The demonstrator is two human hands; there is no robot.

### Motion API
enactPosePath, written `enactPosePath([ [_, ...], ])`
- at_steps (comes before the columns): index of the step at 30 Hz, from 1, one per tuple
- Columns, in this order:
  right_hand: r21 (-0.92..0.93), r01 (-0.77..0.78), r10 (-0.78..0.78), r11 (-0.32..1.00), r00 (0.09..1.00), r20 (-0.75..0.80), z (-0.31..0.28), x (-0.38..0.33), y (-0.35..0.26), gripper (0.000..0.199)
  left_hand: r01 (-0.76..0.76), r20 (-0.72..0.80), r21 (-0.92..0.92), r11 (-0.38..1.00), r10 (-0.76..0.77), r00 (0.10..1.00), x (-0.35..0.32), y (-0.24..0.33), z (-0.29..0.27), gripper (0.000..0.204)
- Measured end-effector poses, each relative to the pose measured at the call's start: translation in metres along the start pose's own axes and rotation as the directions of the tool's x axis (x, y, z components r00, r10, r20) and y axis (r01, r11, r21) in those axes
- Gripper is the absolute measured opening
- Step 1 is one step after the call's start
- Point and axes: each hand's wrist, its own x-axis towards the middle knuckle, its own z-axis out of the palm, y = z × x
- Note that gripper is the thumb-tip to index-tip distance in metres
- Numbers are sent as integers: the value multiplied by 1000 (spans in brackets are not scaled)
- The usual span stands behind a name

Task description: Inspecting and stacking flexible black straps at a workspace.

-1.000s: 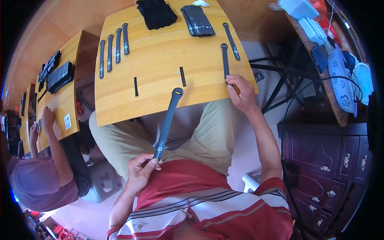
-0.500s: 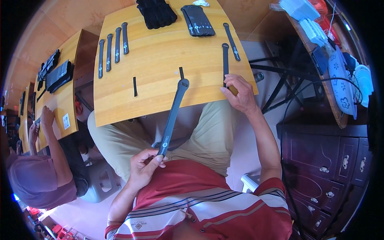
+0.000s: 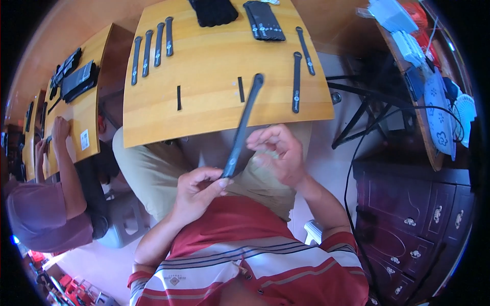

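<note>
Bright, even daylight — sharp centre, fisheye-bent edges, black corners.

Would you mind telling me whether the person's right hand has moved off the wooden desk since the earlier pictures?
Yes. The right hand has left the wooden desk edge, drawing back toward the person, beside the long black strap.

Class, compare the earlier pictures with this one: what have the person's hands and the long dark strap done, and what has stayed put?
The right hand has left the table edge and drawn back over the lap, close to the strap, fingers open. The left hand still pinches the strap's lower end; its far end has swung right. The straps lying on the table, and the neighbour at the next bench, are unchanged.
</note>
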Motion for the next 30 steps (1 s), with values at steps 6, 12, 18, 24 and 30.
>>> enactPosePath([
  [6, 166, -7, 4, 986, 1000, 20, 32, 2, -10, 28, -23, 147, -144, 989, 44, 988, 15, 14, 9, 15],
  [12, 318, 1, -19, 948, 998, 53, 37, 17, -21, 22, 73, 296, -518, 852, 98, 950, 25, 13, 5, 15],
  [18, -20, 51, -48, 999, 992, 119, 40, 20, -18, 17, 75, 284, -563, 823, 107, 953, 25, 18, 2, 7],
  [24, -410, 432, -313, 804, 892, 326, 37, 23, -38, 24, 33, 226, -521, 853, 100, 969, 19, 18, -8, 10],
  [30, -405, 542, -331, 737, 811, 483, 34, 22, -47, 40, -45, 192, -421, 906, 137, 972, 13, 17, -7, 11],
])
